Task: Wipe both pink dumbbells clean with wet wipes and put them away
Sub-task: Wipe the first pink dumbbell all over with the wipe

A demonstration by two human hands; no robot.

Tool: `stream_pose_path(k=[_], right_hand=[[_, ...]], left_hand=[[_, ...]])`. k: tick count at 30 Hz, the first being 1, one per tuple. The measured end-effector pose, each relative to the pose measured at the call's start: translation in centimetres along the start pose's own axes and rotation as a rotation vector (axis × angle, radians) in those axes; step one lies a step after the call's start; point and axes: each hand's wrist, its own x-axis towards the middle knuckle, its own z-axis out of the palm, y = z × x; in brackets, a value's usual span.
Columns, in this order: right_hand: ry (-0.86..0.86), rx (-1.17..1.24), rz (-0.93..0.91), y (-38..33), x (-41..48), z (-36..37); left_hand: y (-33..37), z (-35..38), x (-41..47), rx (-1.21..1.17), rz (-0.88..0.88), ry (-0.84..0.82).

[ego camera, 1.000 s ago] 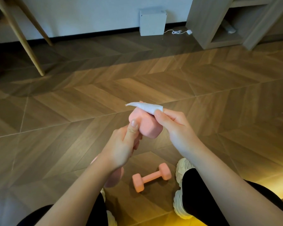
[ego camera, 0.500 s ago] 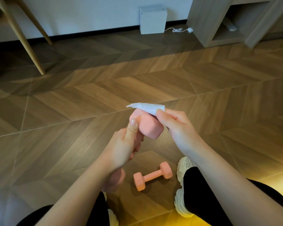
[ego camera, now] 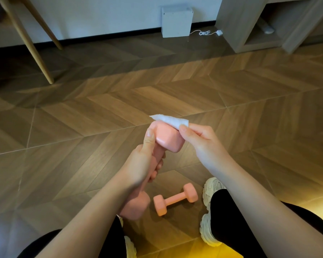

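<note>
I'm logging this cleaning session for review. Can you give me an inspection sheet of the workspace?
Surface: wooden chevron floor, dimly lit.
Job's things: held dumbbell raised end-up, wet wipe laid over its top head; second dumbbell lying on the floor beside the right shoe.
Clutter: nothing seen.
Hands: left hand grips the held dumbbell's handle; right hand pinches the wet wipe.
Cables: white cable loose on the floor by the white box.
Surroundings: wooden legs far left, shelf unit far right, wall behind.
</note>
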Motion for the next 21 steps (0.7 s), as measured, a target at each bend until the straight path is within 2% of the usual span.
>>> stream_pose_path(k=[3, 6, 9, 13, 21], right_hand=[[-0.045, -0.030, -0.034, 0.01, -0.08, 0.02], [0.023, -0.084, -0.037, -0.17, -0.26, 0.10], [-0.017, -0.088, -0.058, -0.42, -0.42, 0.23], [0.044, -0.134, -0.042, 0.02, -0.31, 0.12], [0.061, -0.141, -0.102, 0.14, -0.56, 0.09]], left_hand=[[0.15, 0.02, -0.09, -0.026, 0.004, -0.002], [0.29, -0.01, -0.19, -0.022, -0.026, 0.021], [0.33, -0.10, -0.11, -0.039, -0.023, 0.025], [0.42, -0.19, -0.11, -0.056, -0.042, 0.032], [0.60, -0.76, 0.35, -0.079, -0.002, 0.065]])
